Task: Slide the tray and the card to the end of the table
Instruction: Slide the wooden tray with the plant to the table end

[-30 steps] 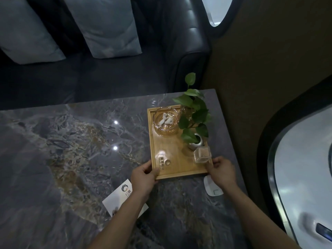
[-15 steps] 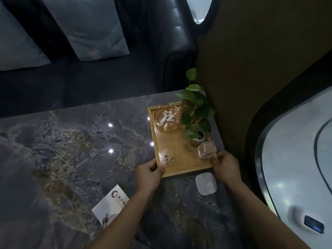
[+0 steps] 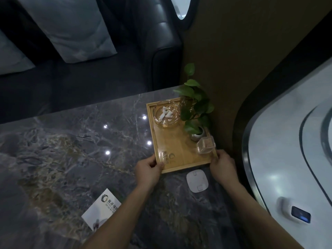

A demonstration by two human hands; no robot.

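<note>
A wooden tray (image 3: 181, 155) lies at the far right corner of the dark marble table (image 3: 71, 150). On it stand a glass ashtray (image 3: 167, 115), a small potted plant (image 3: 195, 112) and a clear box of toothpicks (image 3: 205, 145). My left hand (image 3: 148, 170) grips the tray's near left corner, thumb on the rim. My right hand (image 3: 223, 164) holds the near right corner. A white card with a logo (image 3: 101, 209) lies nearer me on the left, partly hidden by my left forearm.
A white rounded square device (image 3: 197, 180) lies on the table just in front of the tray. A dark leather sofa (image 3: 161, 42) with pale cushions (image 3: 71, 24) runs beyond the table's far edge. A brown wall (image 3: 242, 60) borders the right side.
Both hands have pushed the tray away from me, toward the table's far right corner. The white device, earlier half under my right hand, now lies fully exposed. The card has stayed put.
</note>
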